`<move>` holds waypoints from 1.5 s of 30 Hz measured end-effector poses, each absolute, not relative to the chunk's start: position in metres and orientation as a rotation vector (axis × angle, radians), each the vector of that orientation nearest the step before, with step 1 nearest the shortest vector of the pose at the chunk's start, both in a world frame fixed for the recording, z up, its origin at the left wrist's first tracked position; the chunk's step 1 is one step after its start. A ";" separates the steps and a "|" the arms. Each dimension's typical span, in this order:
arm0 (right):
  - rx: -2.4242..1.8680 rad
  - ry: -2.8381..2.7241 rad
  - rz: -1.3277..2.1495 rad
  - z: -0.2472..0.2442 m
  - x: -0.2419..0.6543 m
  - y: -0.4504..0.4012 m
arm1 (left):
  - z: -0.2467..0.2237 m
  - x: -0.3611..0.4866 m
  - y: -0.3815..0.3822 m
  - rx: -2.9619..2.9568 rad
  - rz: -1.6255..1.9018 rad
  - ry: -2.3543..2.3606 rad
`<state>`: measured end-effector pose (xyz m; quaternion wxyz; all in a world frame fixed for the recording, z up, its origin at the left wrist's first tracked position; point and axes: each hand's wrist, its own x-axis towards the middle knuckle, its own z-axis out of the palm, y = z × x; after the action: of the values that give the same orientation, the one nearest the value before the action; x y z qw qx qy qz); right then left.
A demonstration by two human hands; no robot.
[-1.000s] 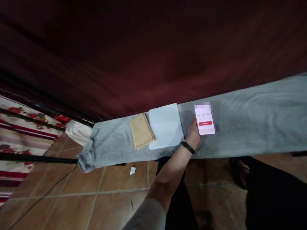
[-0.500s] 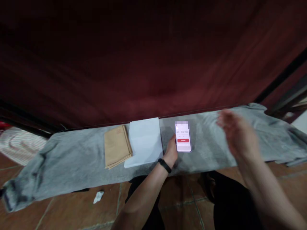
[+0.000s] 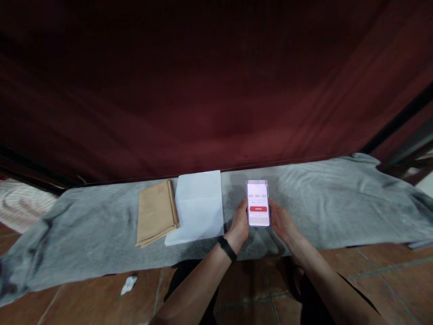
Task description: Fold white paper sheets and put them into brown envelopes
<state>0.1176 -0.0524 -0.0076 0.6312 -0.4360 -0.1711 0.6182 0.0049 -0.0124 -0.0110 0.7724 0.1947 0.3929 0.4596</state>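
Note:
A phone [image 3: 259, 216] with a lit screen, showing zeros and a red button, is held upright over the grey cloth. My left hand [image 3: 239, 222] grips its left edge, with a dark band on that wrist. On the right edge, my right hand [image 3: 280, 220] is closed around the phone too. White paper sheets [image 3: 199, 207] lie to the left of the phone. Beside them, slightly against their left edge, is a small stack of brown envelopes [image 3: 156, 212].
The grey cloth [image 3: 94, 225] covers a long narrow surface before a dark red panel [image 3: 216, 113]. A crumpled white scrap [image 3: 129, 285] lies on the tiled floor [image 3: 84, 302]. Striped fabric [image 3: 23, 203] is at far left.
My right hand has come in from the right and taken hold of the phone's right side. My left hand keeps its grip. The view has shifted slightly.

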 end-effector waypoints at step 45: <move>-1.125 -0.218 1.230 0.007 0.180 -0.044 | 0.023 -0.102 0.012 2.281 0.104 2.002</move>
<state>0.1797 -0.0439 0.0071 0.6671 -0.4987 -0.0966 0.5450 -0.1016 0.0123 0.0234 0.0524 0.7501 0.6584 0.0341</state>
